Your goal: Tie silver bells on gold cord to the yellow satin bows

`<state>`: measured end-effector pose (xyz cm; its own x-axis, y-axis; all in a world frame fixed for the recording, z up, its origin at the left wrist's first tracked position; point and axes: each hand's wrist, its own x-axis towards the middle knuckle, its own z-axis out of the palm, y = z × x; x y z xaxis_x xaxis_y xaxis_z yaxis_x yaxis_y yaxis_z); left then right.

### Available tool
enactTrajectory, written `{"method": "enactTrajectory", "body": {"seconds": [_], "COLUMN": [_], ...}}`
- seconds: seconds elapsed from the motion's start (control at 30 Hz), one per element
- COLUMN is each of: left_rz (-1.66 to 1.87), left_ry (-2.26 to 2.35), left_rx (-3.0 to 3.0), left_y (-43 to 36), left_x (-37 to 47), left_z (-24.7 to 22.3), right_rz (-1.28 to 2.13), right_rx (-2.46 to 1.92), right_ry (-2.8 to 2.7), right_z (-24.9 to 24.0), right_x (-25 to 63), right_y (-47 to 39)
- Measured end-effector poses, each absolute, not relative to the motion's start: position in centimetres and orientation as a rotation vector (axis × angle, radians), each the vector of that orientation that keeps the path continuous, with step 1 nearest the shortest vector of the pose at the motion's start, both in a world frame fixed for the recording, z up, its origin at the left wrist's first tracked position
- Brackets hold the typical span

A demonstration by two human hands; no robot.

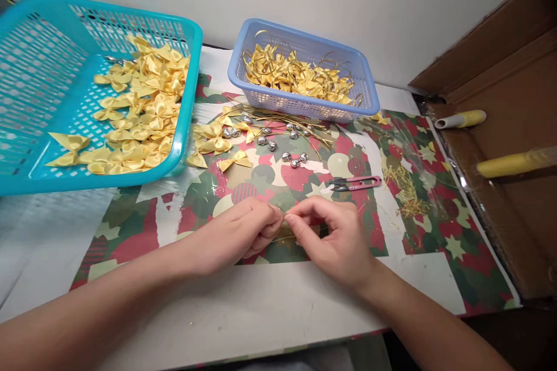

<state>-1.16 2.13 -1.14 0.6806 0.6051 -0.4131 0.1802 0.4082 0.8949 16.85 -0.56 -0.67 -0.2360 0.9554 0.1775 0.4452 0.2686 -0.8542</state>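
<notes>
Over the patterned sheet, my left hand (243,231) is curled with thumb and fingers pressed together. My right hand (334,236) pinches close beside it, fingertips nearly touching the left. Between them runs a thin gold cord (284,214), mostly hidden by the fingers. Beyond the hands lie several small silver jingle bells (295,160) in little clusters. Yellow ribbon bows (236,161) rest to the left of the bells, and a bundle of loose gold cords (282,116) lies behind them. Pink-handled thread snips (363,183) sit just past my right hand.
At the left stands a large teal basket (185,122) with many yellow bows. A smaller blue basket (304,101) at the back holds bows with gold cord loops. Gold cord scraps (411,200) lie right of the snips. A cardboard box (500,220) borders the right side.
</notes>
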Motion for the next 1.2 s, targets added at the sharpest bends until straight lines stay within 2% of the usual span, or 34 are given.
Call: {"method": "enactTrajectory", "body": {"seconds": [0.6,0.87,1.2], "left_rz": [0.323,0.314,0.216], "left_ry": [0.820,0.778,0.713], "left_rx": [1.144,1.279,1.409], "left_y": [2.1,1.7,1.6], "left_x": [-1.1,-1.2,-1.3], "left_z": [-1.0,-0.6,0.1], "right_rz": [0.865,1.180,1.259], "right_rx": [-1.261,-1.229,-1.095], "right_ry": [-1.821,-1.641,-2.006], "right_z": [-0.8,0.2,0.6], "right_x": [16.8,17.3,18.3], "right_y": [-0.5,-0.1,0.4]}}
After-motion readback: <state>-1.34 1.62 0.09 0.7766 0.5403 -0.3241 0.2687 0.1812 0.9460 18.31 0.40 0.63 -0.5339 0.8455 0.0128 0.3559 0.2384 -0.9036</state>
